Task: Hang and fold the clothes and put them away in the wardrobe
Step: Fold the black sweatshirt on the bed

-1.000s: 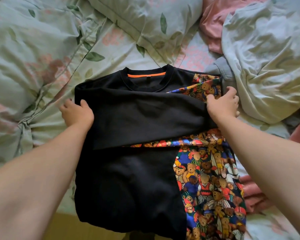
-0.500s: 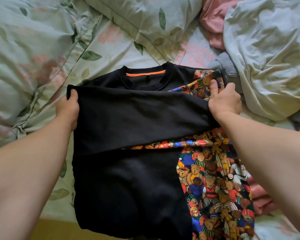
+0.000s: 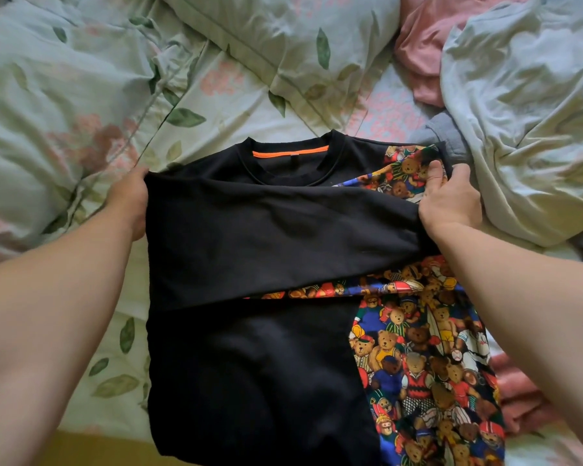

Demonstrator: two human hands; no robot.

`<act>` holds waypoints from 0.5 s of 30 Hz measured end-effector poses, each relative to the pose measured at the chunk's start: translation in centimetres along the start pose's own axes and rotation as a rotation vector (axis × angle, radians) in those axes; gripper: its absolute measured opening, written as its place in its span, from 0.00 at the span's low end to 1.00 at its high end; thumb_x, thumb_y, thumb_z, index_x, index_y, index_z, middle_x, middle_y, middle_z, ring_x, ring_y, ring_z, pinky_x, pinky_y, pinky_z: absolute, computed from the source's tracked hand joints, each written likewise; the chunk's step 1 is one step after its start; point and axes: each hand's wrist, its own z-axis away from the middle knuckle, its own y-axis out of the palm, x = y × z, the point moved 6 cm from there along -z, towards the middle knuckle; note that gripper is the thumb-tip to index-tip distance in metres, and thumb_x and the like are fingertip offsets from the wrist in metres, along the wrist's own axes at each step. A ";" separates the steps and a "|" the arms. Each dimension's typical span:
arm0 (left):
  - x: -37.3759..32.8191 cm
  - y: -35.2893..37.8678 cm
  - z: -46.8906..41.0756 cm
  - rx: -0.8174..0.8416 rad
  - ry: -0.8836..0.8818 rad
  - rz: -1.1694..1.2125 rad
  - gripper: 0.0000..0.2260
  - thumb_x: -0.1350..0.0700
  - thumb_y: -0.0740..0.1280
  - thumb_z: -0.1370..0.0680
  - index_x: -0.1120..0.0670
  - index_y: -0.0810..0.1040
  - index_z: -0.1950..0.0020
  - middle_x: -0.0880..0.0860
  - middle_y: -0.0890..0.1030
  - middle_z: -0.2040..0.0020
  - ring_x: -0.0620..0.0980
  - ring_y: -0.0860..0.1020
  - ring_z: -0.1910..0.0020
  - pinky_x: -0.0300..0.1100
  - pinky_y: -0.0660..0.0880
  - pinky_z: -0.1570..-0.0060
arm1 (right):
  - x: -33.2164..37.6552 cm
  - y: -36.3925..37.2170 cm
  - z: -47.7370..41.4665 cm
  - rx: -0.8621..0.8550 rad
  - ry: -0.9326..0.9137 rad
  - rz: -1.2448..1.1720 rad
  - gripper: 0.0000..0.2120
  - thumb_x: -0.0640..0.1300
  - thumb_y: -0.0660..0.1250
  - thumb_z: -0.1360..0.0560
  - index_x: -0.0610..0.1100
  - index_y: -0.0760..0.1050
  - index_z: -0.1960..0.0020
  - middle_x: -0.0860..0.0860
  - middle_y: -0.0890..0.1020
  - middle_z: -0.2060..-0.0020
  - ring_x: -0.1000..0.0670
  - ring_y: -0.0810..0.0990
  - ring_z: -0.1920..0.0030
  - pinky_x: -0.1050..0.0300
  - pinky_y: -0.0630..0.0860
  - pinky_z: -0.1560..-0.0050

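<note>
A black sweatshirt [image 3: 260, 371] with an orange neck tape and a teddy-bear print panel [image 3: 428, 375] lies on the bed, neck pointing away from me. A black sleeve [image 3: 276, 240] is folded across its chest. My left hand [image 3: 130, 200] grips the sweatshirt's left edge at the fold. My right hand [image 3: 450, 200] pinches the right shoulder, thumb on the bear print. Both forearms reach in from the bottom corners.
The floral green bedsheet [image 3: 81, 112] and a matching pillow [image 3: 283, 45] lie behind the sweatshirt. A pale crumpled garment [image 3: 525, 112], a pink one [image 3: 421, 45] and a grey cuff [image 3: 448, 136] are heaped at the right. The bed's yellow edge [image 3: 91, 450] shows bottom left.
My left hand went from lying beside the sweatshirt to gripping its left edge. My right hand shifted its hold to the printed shoulder. The folded sleeve is pulled flatter.
</note>
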 end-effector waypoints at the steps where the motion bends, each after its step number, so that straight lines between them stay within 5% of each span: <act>1: -0.1 0.1 -0.4 0.007 0.008 -0.039 0.18 0.40 0.66 0.22 0.51 0.80 0.42 0.49 0.83 0.50 0.46 0.85 0.58 0.39 0.82 0.58 | 0.0 0.2 -0.1 0.004 0.011 0.012 0.27 0.68 0.47 0.19 0.46 0.67 0.40 0.38 0.81 0.46 0.34 0.78 0.45 0.46 0.65 0.53; 3: -0.1 0.1 -1.0 -0.035 0.031 -0.145 0.31 0.37 0.69 0.25 0.54 0.74 0.29 0.52 0.81 0.38 0.52 0.82 0.44 0.49 0.80 0.41 | -0.2 0.6 -0.1 0.007 0.047 0.026 0.27 0.68 0.47 0.19 0.46 0.67 0.40 0.38 0.81 0.46 0.34 0.78 0.45 0.46 0.65 0.53; 6: -0.4 -0.3 -1.4 -0.168 0.130 -0.310 0.33 0.36 0.67 0.23 0.57 0.72 0.27 0.54 0.77 0.32 0.57 0.77 0.36 0.52 0.75 0.34 | -0.1 1.2 -0.3 0.013 0.088 0.019 0.26 0.69 0.46 0.19 0.47 0.66 0.44 0.39 0.81 0.45 0.35 0.78 0.44 0.46 0.65 0.52; 12: -0.6 -1.1 -1.2 -0.408 0.158 -0.447 0.31 0.34 0.62 0.22 0.56 0.75 0.30 0.58 0.78 0.33 0.62 0.76 0.35 0.51 0.72 0.33 | 0.6 1.3 -1.5 0.030 0.076 0.025 0.27 0.69 0.49 0.19 0.45 0.67 0.42 0.38 0.80 0.44 0.34 0.78 0.44 0.46 0.65 0.53; 15: -2.4 -1.1 0.3 -0.511 0.270 -0.508 0.27 0.34 0.58 0.21 0.53 0.78 0.34 0.57 0.81 0.38 0.62 0.78 0.39 0.46 0.72 0.41 | 1.5 0.0 -1.8 0.007 0.048 0.000 0.26 0.68 0.49 0.19 0.46 0.68 0.43 0.37 0.80 0.45 0.34 0.78 0.44 0.46 0.65 0.53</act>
